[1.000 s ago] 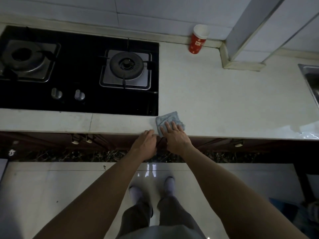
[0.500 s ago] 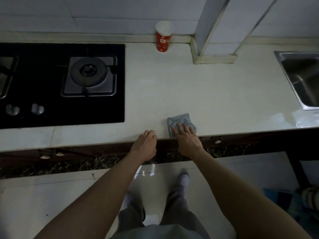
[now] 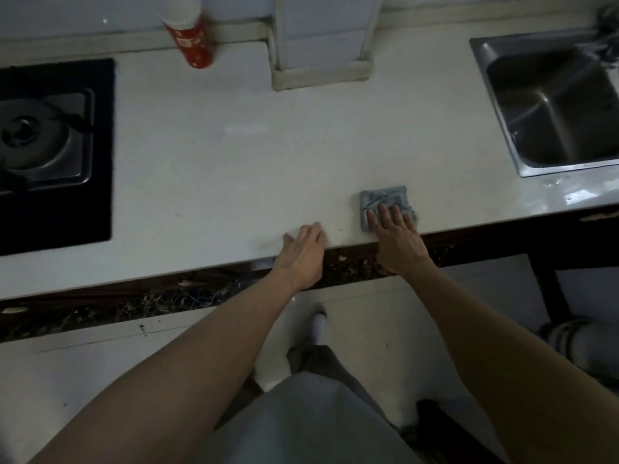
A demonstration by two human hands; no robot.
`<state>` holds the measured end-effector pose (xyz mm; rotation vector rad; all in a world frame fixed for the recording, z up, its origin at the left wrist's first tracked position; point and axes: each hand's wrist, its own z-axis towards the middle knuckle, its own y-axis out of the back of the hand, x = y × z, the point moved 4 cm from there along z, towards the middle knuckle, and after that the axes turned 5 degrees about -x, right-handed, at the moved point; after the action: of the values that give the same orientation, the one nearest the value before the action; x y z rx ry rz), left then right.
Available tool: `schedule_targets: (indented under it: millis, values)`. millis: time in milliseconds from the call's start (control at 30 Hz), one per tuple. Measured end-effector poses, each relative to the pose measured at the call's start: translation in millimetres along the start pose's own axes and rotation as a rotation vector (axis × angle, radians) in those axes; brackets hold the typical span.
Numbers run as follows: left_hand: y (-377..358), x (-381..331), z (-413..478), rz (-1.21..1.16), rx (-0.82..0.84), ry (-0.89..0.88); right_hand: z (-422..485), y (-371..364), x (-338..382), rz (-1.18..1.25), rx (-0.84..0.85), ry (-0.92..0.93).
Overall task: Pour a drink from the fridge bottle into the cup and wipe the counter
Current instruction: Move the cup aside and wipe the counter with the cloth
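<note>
A folded grey-blue cloth (image 3: 385, 197) lies on the white counter (image 3: 234, 155) close to its front edge. My right hand (image 3: 395, 234) presses flat on the cloth's near half, fingers spread. My left hand (image 3: 301, 252) rests palm down on the counter edge, a short way left of the cloth, holding nothing. A red and white paper cup (image 3: 191, 38) stands at the back of the counter against the wall. No bottle is in view.
A black gas hob (image 3: 57, 155) with a steel burner fills the left side. A steel sink (image 3: 556, 105) is set in at the right. A tiled pillar base (image 3: 321, 68) juts out at the back, right of the cup.
My right hand has slid the cloth to the right along the front edge, away from the hob. My left hand has followed along the edge, and the gap between the hands has widened.
</note>
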<state>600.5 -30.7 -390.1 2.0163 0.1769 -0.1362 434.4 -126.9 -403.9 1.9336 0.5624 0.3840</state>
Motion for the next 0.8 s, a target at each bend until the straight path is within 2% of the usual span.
schedule_targets:
  millis: [133,267,367,500,600,800]
  values:
    - [0.6,-26.4,20.8,0.002,-0.025,0.048,-1.7,-1.5,-75.5,0.023,-0.004,-0.121]
    - [12.9,-44.0,39.0,0.029,-0.094,-0.036,5.2,1.7,-136.1,0.054,0.042,-0.221]
    - [17.4,-50.8,53.1,-0.03,-0.034,-0.013,12.8,2.9,-165.4,0.05,0.055,-0.282]
    - [19.9,-52.0,60.7,-0.059,0.087,0.021,37.6,8.0,-192.7,0.079,0.077,-0.366]
    - [23.2,-47.7,63.8,-0.155,0.135,0.015,62.7,17.7,-206.2,0.074,0.056,-0.346]
    - [20.2,-46.1,64.9,-0.147,0.169,-0.031,119.6,44.5,-183.1,0.123,0.007,-0.386]
